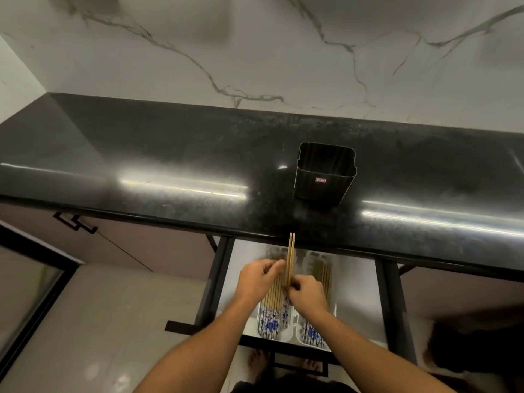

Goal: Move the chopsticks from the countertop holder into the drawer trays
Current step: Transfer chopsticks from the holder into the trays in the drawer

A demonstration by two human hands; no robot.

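A black square holder [324,173] stands on the dark countertop [170,154]; I see no chopsticks in it. Below, a drawer [354,285] is pulled open with two white trays, the left tray [262,327] and the right tray [304,337], each holding several wooden chopsticks with blue patterned ends. My right hand [307,293] pinches a pair of chopsticks [291,256] near their lower end, holding them upright over the left tray. My left hand [259,280] is beside the pair with curled fingers touching the shafts.
The countertop's front edge [255,234] overhangs the back of the drawer. A closed cabinet with a black handle [75,222] is at the left. A dark object [479,347] sits at the lower right. Bare feet [258,364] stand on the tiled floor under the drawer front.
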